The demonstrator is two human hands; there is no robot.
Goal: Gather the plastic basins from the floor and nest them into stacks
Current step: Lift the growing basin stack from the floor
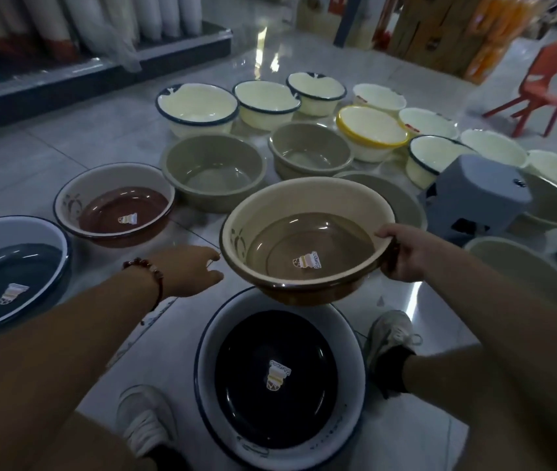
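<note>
Tan plastic, brown underneath: the tan basin hung in the air above the floor, level, carried by its rim. The person's right hand gripped the rim's right side, thumb over the lip and fingers curled beneath, seemingly taking the whole weight. Their left hand reached toward the opposite rim, fingers loosely extended, just short of the basin and holding nothing; probably coming in to steady it.

Directly below, between the person's shoes, sat a dark-bottomed white basin on the floor, partly overlapped by the raised one. Judged from that line-up, the carried basin was meant to go down into it, though the two differ in colour.

To the left lay a red-brown basin and a blue basin, both apart and unstacked. Farther out stood grey-green basins, a yellow-rimmed basin and several cream basins, spread singly. A grey stool lay tipped among them at right. Most of the gathering looked still undone.
</note>
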